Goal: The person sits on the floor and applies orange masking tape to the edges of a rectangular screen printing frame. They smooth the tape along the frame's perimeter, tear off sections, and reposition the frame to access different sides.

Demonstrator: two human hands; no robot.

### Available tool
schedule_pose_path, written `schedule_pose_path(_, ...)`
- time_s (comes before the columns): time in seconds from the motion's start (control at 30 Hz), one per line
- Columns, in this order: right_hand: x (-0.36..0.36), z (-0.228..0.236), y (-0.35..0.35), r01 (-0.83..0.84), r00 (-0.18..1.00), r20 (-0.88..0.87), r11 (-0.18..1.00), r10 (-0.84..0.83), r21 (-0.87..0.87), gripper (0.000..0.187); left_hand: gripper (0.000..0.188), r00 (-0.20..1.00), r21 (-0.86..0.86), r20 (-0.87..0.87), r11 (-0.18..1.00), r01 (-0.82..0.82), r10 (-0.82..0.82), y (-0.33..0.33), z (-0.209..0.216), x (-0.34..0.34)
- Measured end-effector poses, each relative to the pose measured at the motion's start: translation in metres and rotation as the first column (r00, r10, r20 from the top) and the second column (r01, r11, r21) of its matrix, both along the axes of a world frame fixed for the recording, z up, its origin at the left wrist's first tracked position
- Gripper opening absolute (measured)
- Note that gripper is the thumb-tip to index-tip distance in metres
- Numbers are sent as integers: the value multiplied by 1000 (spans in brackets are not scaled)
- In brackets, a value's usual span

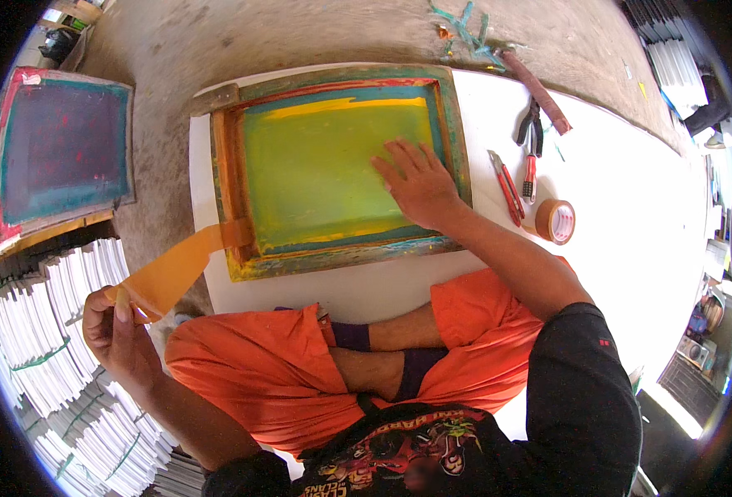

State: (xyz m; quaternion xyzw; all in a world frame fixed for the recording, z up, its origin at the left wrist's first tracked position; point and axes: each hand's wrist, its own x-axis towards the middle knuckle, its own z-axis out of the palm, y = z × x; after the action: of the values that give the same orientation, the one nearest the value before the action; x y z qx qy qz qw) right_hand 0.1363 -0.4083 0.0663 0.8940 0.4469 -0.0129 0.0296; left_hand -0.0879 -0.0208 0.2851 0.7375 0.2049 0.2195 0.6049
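In front of my crossed legs a wooden screen-printing frame lies on a white board. Its mesh is yellow-green, with a bright yellow streak along the far side. My left hand pinches the loose end of a brown tape strip, out to the left of the frame. The strip's other end sticks to the frame's near left corner. My right hand lies flat on the right part of the mesh, fingers spread and holding nothing.
Right of the frame lie a tape roll, a red cutter knife, pliers, a red-handled screwdriver and a brownish stick. Another framed screen stands at the left, above bundled paper stacks. Teal scraps lie beyond the board.
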Motion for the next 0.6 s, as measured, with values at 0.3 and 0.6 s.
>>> schedule_pose_path(0.3, 13, -15, 12, -550, 740, -262, 781, 620, 296, 70, 10, 999, -16, 38, 1000, -16, 17, -6, -11, 7)
schedule_pose_path(0.6, 12, -8, 50, -126, 973, -151, 946, 177, 298, 72, 10, 999, -66, 41, 998, -16, 19, -9, -13, 6)
